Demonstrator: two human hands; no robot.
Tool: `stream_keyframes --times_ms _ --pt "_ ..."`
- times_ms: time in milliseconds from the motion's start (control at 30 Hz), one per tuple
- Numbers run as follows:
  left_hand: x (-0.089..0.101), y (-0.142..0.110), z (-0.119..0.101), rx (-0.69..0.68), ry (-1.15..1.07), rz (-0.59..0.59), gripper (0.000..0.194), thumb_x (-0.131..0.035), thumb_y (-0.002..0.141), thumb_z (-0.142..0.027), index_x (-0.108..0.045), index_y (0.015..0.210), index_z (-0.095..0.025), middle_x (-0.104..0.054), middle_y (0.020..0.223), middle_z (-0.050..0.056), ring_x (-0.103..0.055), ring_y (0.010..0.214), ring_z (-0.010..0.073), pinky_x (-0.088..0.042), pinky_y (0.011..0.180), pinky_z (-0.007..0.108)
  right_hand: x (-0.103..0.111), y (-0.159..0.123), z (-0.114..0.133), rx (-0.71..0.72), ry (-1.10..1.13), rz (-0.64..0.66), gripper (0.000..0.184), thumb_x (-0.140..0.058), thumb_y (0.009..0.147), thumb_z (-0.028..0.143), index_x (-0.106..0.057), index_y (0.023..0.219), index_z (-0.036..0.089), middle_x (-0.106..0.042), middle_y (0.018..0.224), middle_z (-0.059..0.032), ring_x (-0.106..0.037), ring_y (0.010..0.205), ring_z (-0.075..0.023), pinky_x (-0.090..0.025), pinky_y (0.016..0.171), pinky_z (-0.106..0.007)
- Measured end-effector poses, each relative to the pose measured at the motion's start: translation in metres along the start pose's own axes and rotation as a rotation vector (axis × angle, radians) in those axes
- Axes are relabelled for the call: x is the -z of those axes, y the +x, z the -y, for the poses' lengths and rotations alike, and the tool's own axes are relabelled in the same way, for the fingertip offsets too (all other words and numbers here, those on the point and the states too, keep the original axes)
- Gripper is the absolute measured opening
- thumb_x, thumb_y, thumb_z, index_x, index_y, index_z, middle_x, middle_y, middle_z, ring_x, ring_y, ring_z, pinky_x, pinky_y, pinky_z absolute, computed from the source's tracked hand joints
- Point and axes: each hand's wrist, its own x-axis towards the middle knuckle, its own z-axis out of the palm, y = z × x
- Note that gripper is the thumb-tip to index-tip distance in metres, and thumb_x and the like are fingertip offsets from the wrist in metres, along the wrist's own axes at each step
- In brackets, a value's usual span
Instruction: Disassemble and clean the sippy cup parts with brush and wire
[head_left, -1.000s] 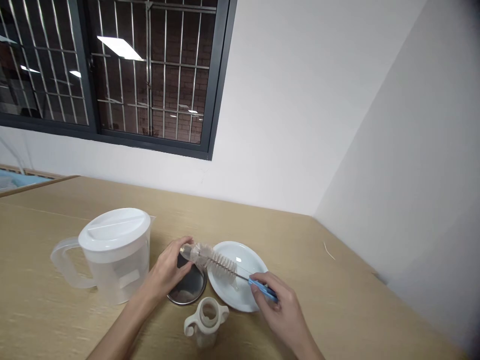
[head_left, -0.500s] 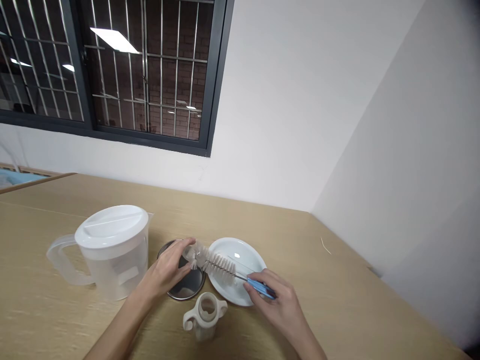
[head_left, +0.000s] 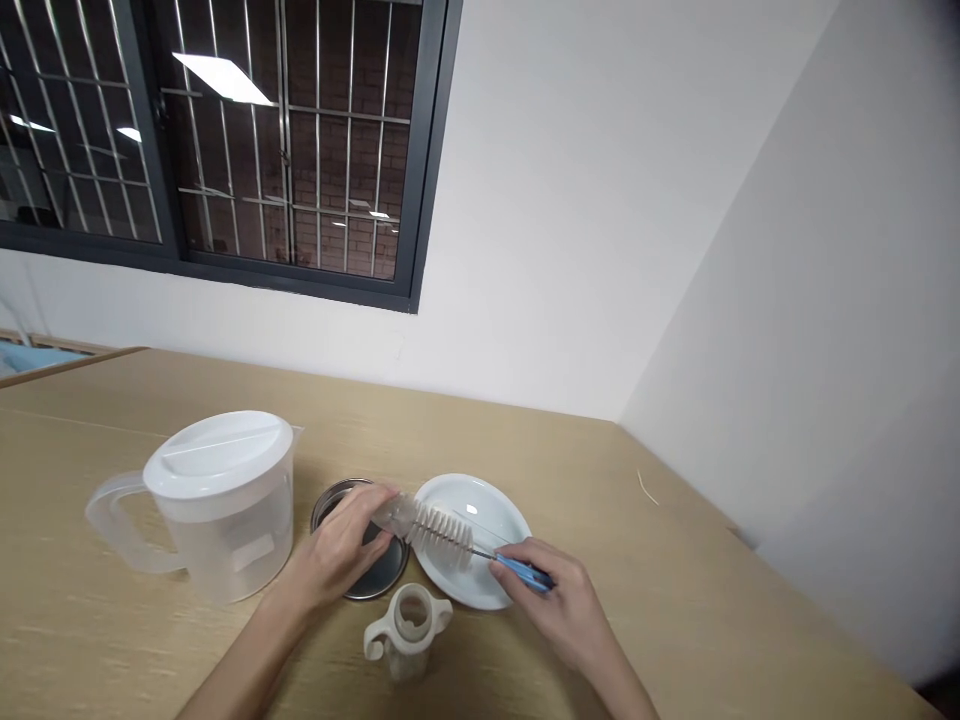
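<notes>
My right hand (head_left: pixel 553 595) is closed on the blue handle of a bottle brush (head_left: pixel 442 530), which has a twisted wire stem and pale bristles. The brush slants up to the left, over a white plate (head_left: pixel 491 590). At its far end my left hand (head_left: pixel 341 540) has its fingers wrapped round the bristly tip, hiding part of it. Beneath that hand lies a round, dark, shiny-rimmed metal dish (head_left: pixel 382 578), partly covered. Just in front stands a two-handled baby bottle (head_left: pixel 409 635), upright, with its mouth uncovered.
A lidded translucent pitcher (head_left: pixel 232 540) stands left of my left hand, its handle pointing left. A thin pale strip (head_left: pixel 646 488) lies on the wooden table (head_left: pixel 720 620) at the right. Behind are a white wall and a barred window (head_left: pixel 300 150).
My left hand has closed further round the brush tip, which showed more before. The brush stays over the plate in my right hand. The whole view has shifted slightly.
</notes>
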Motion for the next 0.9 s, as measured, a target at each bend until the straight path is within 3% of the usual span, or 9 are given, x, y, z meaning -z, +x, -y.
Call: stream_keyframes --times_ms 367,533,667,900 --pt "0.003 0.000 -0.013 -0.083 0.012 0.098 0.049 -0.052 0.088 -0.011 -0.051 0.134 -0.027 -0.063 0.131 0.007 -0.059 0.123 0.0232 -0.045 0.108 0.037 -0.004 0.000 0.004 -0.004 0.014 0.038 0.024 -0.061 0.090 0.040 -0.075 0.087 0.021 -0.073 0.081 -0.0059 -0.068 0.073 -0.0196 -0.052 0.066 -0.026" --pt "0.005 0.002 -0.003 -0.048 0.057 0.123 0.043 -0.053 0.091 -0.018 -0.049 0.133 -0.026 -0.064 0.129 0.007 -0.060 0.120 0.0225 -0.047 0.105 0.037 -0.002 0.001 0.003 -0.046 0.015 0.065 0.025 -0.061 0.091 0.042 -0.075 0.089 0.021 -0.073 0.083 -0.0053 -0.067 0.075 -0.0198 -0.050 0.067 -0.027" --pt "0.009 0.003 0.006 -0.026 0.097 0.074 0.039 -0.055 0.092 -0.023 -0.047 0.131 -0.025 -0.065 0.125 0.006 -0.061 0.118 0.0215 -0.050 0.102 0.037 0.002 0.002 -0.002 -0.058 0.003 0.039 0.022 -0.063 0.090 0.041 -0.074 0.089 0.022 -0.072 0.083 -0.0050 -0.066 0.076 -0.0199 -0.049 0.068 -0.027" --pt "0.009 0.001 0.000 0.025 0.118 0.094 0.041 -0.056 0.092 -0.024 -0.046 0.132 -0.026 -0.064 0.129 0.004 -0.059 0.121 0.0204 -0.048 0.105 0.036 0.004 -0.001 -0.005 -0.036 0.035 0.035 0.019 -0.065 0.089 0.039 -0.074 0.091 0.022 -0.071 0.084 -0.0045 -0.066 0.076 -0.0195 -0.049 0.067 -0.027"
